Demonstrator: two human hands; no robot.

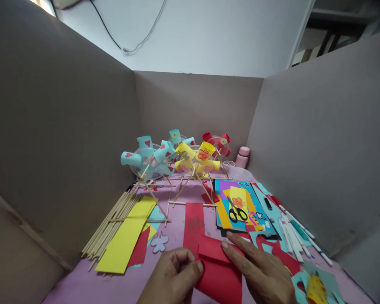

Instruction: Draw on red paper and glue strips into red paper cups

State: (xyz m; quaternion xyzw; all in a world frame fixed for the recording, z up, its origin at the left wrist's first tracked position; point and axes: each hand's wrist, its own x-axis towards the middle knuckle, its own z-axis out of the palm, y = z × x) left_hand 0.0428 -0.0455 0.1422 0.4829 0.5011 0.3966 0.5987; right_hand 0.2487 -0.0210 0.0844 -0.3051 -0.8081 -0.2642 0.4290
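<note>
One folded red paper sheet, low centre: my left hand pinches its left edge; my right hand rests fingers on top, thumb hidden, can't tell if gripping. Sheet blocks one flat red paper strip. Beyond: four paper-bladed pinwheels, one black-handled scissors.

No legible text, label, brand, number or sign anywhere
</note>
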